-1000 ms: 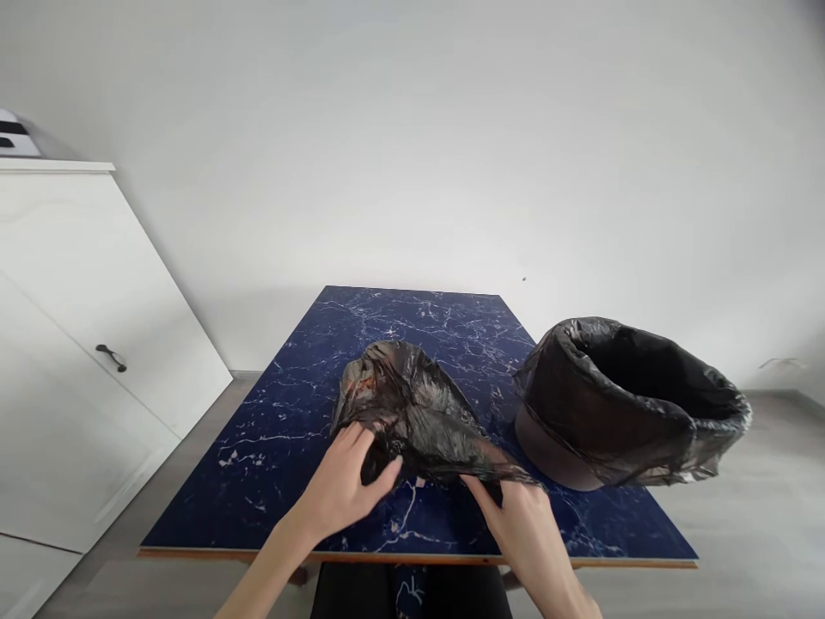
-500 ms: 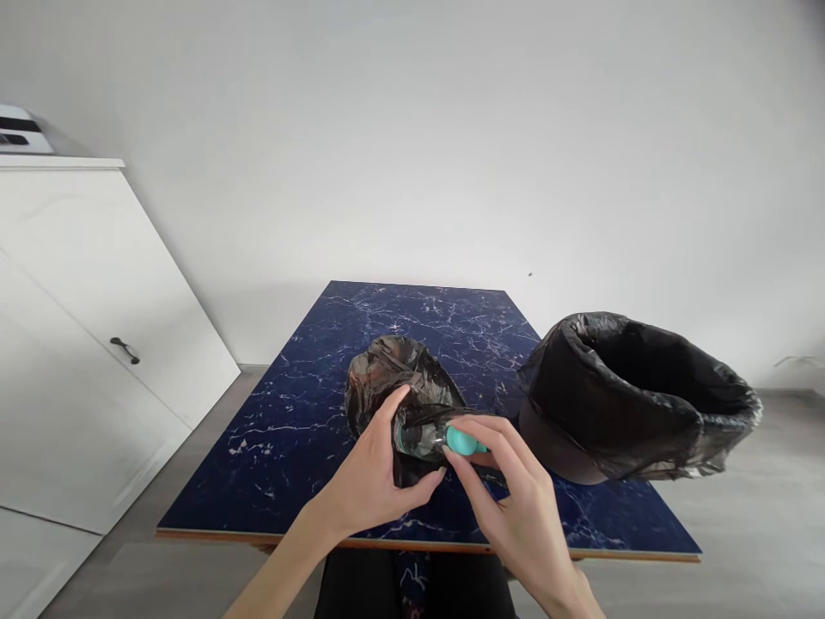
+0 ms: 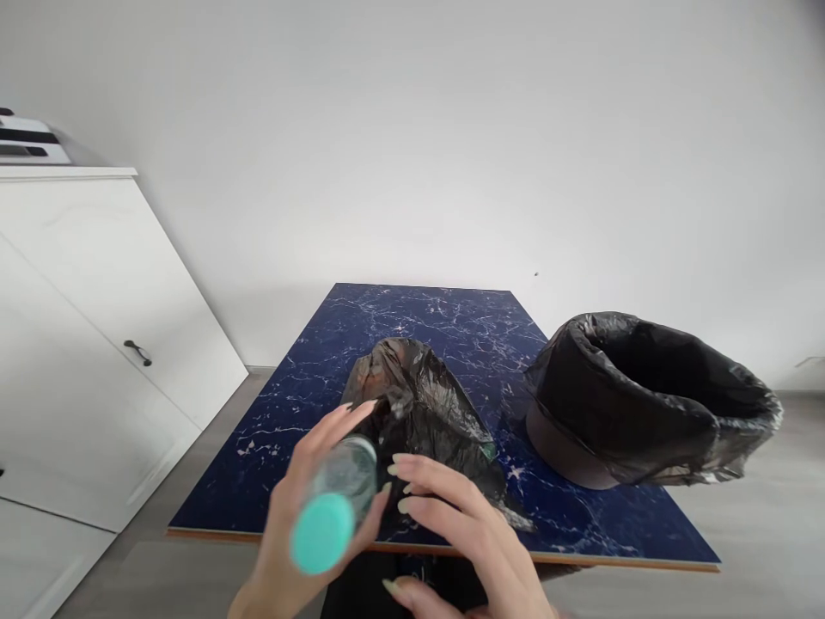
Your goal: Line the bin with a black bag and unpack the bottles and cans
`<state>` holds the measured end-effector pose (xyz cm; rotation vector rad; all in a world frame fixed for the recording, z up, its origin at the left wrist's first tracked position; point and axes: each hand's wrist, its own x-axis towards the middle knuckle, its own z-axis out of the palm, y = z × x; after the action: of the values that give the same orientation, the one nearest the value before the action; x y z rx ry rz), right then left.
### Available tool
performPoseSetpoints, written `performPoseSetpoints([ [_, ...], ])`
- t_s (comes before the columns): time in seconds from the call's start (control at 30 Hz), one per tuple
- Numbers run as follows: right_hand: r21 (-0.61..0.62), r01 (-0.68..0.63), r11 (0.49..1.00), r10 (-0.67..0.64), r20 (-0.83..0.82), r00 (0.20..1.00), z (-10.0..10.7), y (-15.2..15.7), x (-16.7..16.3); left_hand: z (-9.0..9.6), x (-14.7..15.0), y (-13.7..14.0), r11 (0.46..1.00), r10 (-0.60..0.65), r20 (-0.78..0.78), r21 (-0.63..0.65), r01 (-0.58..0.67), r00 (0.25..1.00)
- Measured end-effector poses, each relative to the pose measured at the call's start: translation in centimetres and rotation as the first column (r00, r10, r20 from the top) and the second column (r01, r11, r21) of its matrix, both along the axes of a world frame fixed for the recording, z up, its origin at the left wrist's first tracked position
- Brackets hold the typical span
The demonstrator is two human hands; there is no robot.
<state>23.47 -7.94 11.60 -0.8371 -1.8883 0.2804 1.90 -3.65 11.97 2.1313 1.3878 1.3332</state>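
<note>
In our left hand (image 3: 278, 526) we grip a clear bottle (image 3: 348, 478) between thumb and fingers, tilted so that its turquoise cap (image 3: 322, 533) faces up toward us (hand and bottle alike are slightly blurred), above the near edge of the blue marbled table (image 3: 418, 314). Our right hand (image 3: 480, 542) holds nothing, its fingers spread and curved beside the bottle, in front of a crumpled black bag (image 3: 442, 413) lying on the tabletop. To our right stands a bin (image 3: 567, 454), a black liner (image 3: 619, 421) folded over its rim.
</note>
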Motion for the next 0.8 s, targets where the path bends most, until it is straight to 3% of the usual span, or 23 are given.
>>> performPoseSetpoints([
  [0.1, -0.250, 0.034, 0.968, -0.010, 0.098, 0.995, -2.9, -0.6, 0.5, 1.2, -3.2, 0.8, 0.977, 0.188, 0.188, 0.066, -0.203, 0.964],
  [0.17, -0.377, 0.016, 0.926, 0.051, 0.166, 0.985, -4.8, -0.5, 1.0, 1.7, -5.0, 3.0, 0.934, 0.316, 0.353, 0.048, -0.355, 0.880],
  [0.23, -0.437, 0.016, 0.899, 0.088, 0.216, 0.972, -6.5, -0.1, 1.6, 1.9, -6.5, 6.2, 0.919, 0.355, 0.512, -0.036, -0.394, 0.782],
  [0.3, -0.441, 0.045, 0.896, 0.079, 0.257, 0.963, -8.0, 0.4, 2.2, 2.0, -7.6, 9.6, 0.910, 0.372, 0.709, -0.151, -0.386, 0.599],
  [0.4, -0.395, 0.142, 0.908, -0.017, 0.305, 0.952, -9.7, 0.8, 2.8, 2.2, -9.1, 13.7, 0.899, 0.351, 0.818, -0.159, -0.408, 0.455],
  [0.5, -0.356, 0.271, 0.894, -0.151, 0.330, 0.932, -11.0, 1.2, 3.2, 2.8, -10.7, 15.4, 0.891, 0.291, 0.874, -0.099, -0.443, 0.389],
  [0.67, -0.305, 0.430, 0.850, -0.298, 0.395, 0.869, -12.9, 1.8, 3.5, 3.5, -13.9, 14.9, 0.854, 0.234, 0.921, -0.041, -0.518, 0.312],
  [0.8, -0.212, 0.529, 0.822, -0.394, 0.459, 0.796, -13.9, 2.2, 3.9, 3.3, -15.9, 14.8, 0.831, 0.188, 0.918, 0.041, -0.555, 0.350],
])
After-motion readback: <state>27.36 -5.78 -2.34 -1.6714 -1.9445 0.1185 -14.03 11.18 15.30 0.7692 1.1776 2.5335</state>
